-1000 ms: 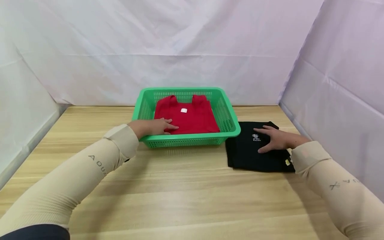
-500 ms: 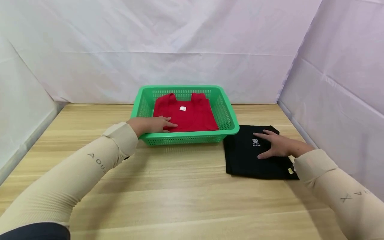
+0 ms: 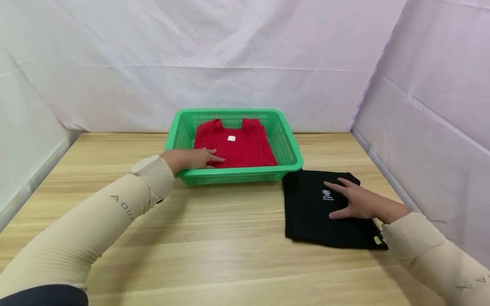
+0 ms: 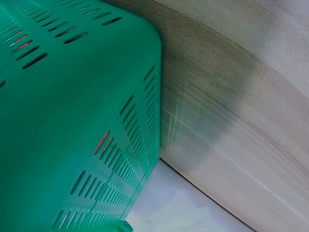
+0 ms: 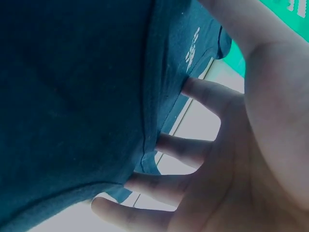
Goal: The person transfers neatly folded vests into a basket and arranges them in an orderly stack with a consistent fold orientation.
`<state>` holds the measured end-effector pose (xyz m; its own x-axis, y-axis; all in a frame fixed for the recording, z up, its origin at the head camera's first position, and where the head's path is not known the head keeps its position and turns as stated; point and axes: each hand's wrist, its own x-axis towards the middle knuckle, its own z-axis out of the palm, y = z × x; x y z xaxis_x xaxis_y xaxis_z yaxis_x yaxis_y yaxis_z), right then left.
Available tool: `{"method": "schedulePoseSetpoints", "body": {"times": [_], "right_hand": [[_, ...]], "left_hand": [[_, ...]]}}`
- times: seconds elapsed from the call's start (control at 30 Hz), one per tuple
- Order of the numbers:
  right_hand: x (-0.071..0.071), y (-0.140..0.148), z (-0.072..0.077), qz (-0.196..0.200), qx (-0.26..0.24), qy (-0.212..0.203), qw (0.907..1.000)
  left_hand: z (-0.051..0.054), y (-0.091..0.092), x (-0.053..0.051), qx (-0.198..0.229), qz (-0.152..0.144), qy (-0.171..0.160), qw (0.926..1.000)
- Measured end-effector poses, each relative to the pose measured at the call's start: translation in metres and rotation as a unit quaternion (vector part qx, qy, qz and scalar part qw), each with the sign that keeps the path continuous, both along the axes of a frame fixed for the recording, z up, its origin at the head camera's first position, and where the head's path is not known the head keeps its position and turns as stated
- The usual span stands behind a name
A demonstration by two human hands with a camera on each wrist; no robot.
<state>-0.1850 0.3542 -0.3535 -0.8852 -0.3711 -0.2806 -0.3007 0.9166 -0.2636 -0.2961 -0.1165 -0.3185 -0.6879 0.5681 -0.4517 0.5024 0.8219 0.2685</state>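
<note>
A green slotted plastic basket [image 3: 245,171] holds a folded red garment [image 3: 245,148] with two strap-like ends and a small white label. My left hand [image 3: 193,159] reaches over the basket's near left rim, its extended fingers lying on the red cloth; the thumb is hidden. Right of the basket, a folded black garment [image 3: 314,225] with white print lies flat on the table. My right hand [image 3: 357,202] is spread over it, fingertips touching the cloth. In the right wrist view the straight fingers [image 5: 186,147] press against the dark fabric [image 5: 87,96].
The wood-grain table [image 3: 229,255] is bounded by a white sheet wall [image 3: 229,76] behind and more white panels at both sides. A small yellow tag [image 3: 377,240] shows at the black garment's near right corner.
The black garment has slid toward me along with my right hand, away from the basket's side. My left hand stays in place on the red garment.
</note>
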Motion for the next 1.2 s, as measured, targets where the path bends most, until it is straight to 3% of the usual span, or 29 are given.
{"method": "schedulePoseSetpoints", "body": {"times": [0.37, 0.67, 0.93, 1.2], "right_hand": [[0.036, -0.018, 0.002, 0.038, 0.020, 0.027, 0.9987], [0.056, -0.044, 0.005, 0.057, 0.048, 0.035, 0.9966], [0.063, -0.074, 0.003, 0.064, 0.089, 0.059, 0.9922], [0.059, -0.109, 0.001, 0.092, 0.136, 0.100, 0.9813]], "left_hand": [[0.005, -0.002, 0.000, 0.000, 0.000, 0.003, 1.0000], [0.003, -0.002, 0.001, 0.005, 0.006, -0.003, 1.0000], [0.000, 0.000, -0.001, 0.004, -0.007, 0.000, 1.0000], [0.000, 0.000, 0.001, 0.003, 0.012, -0.007, 0.9999]]}}
